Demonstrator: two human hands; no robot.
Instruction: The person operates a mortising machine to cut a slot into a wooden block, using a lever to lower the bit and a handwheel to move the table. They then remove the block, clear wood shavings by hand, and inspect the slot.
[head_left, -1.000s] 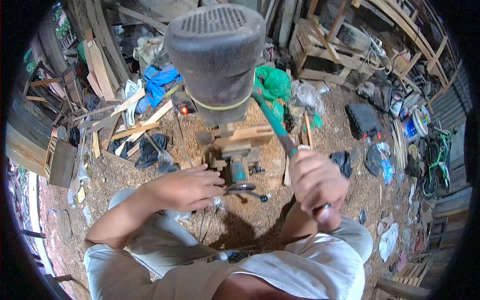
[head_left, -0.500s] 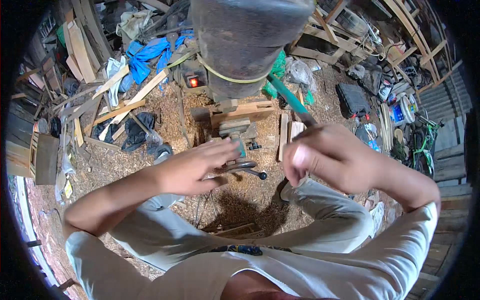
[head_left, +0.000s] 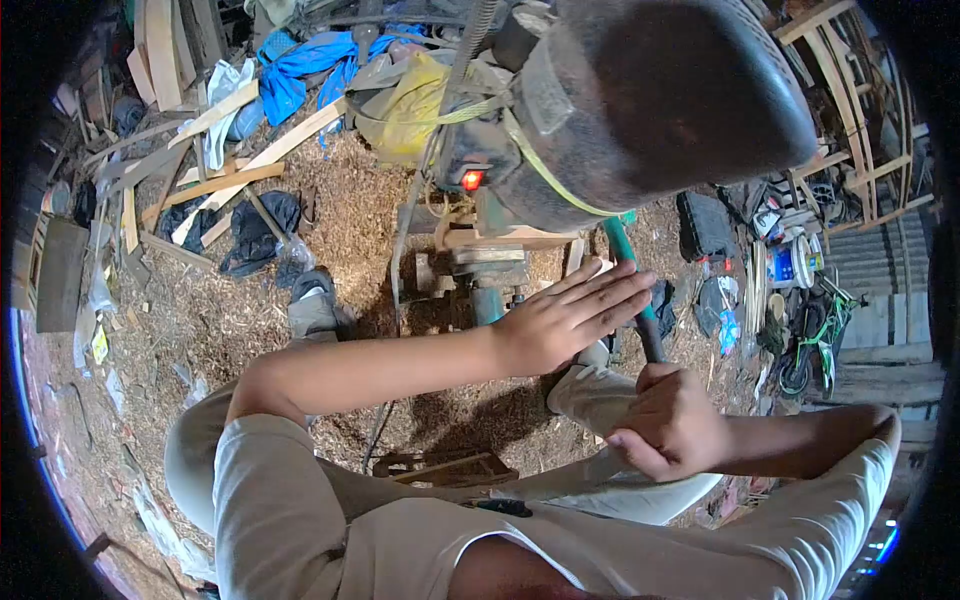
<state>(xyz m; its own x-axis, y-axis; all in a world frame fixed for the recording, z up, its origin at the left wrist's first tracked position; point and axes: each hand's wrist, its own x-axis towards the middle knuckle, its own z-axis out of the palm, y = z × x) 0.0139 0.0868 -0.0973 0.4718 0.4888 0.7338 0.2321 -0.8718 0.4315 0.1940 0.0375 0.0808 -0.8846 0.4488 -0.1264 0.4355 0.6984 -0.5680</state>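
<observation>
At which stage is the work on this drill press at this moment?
Done: the machine looks switched on, since its red light glows, and a wooden piece sits under the motor housing. In hand: the right hand grips the green feed lever, and the left hand, fingers straight, reaches over beside the lever. Left: whether the bit has reached the wood is hidden behind the housing, so I cannot tell.

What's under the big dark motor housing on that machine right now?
Under the dark domed motor housing a red indicator light, a wooden block and a teal metal column show. The left hand, fingers spread, covers whatever lies below; the right hand grips the green-shafted lever.
</observation>
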